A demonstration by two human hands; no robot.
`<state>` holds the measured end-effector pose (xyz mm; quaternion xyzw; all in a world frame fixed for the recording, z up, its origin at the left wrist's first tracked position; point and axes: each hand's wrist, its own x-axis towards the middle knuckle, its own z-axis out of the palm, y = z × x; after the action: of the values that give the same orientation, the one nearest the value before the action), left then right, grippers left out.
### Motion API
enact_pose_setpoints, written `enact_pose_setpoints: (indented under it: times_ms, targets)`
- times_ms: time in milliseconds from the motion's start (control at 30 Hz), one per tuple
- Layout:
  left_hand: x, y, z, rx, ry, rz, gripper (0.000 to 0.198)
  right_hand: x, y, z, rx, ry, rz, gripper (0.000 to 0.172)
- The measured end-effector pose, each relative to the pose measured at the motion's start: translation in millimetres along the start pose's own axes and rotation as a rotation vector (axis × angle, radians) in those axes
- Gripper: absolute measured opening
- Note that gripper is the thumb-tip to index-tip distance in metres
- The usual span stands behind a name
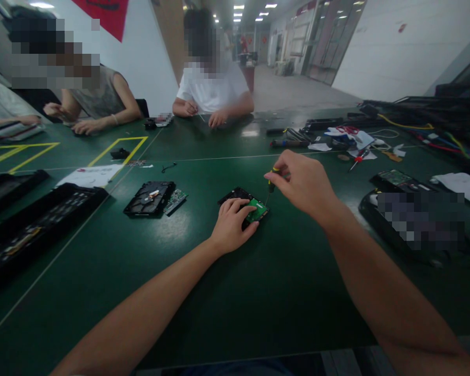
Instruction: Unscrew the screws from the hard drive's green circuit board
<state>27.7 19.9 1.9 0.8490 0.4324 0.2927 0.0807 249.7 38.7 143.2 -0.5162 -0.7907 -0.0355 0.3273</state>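
In the middle of the table lies a hard drive (238, 191) with its green circuit board (260, 210) facing up. My left hand (232, 224) grips it from the near side, fingers over the top and thumb along the near edge, covering much of it. Pinched in my right hand (301, 180) is a small screwdriver (271, 185) with a black and yellow handle. It stands nearly upright, its thin shaft reaching down to the right end of the board. Whether the tip sits in a screw is too small to tell.
Left of my hands lie another hard drive (149, 198) and a loose circuit board (176, 202). Long black housings (39, 230) occupy the left side. A red-handled screwdriver (359, 160), cables and a black device (399, 219) are on the right. People (215, 89) sit across the table.
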Motion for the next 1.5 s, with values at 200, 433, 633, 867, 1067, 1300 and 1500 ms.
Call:
enact_pose_setpoints:
  times_ms: [200,433,633,867,1067,1300,1500]
  targets:
    - [1,2,-0.8,0.01,0.002,-0.003,0.04,0,-3,6,0.072,-0.004,-0.045,0.01]
    - [1,0,1.9,0.017,0.001,-0.006,0.042,-1,0,11,0.111,-0.005,-0.016,0.014]
    - [1,0,2.8,0.013,0.009,0.002,0.041,-1,-3,8,-0.008,0.004,-0.027,0.006]
    - [0,-1,2.9,0.021,0.008,0.0,0.042,-1,0,5,0.084,-0.028,-0.039,0.009]
    - [0,-1,2.8,0.016,0.01,0.005,0.042,-2,1,7,0.113,-0.075,-0.042,0.011]
    - [0,-1,2.7,0.008,-0.001,-0.003,0.042,0,4,7,0.048,0.032,-0.06,0.012]
    - [1,-2,2.5,0.007,0.003,0.007,0.041,1,3,4,0.114,0.006,-0.106,0.009]
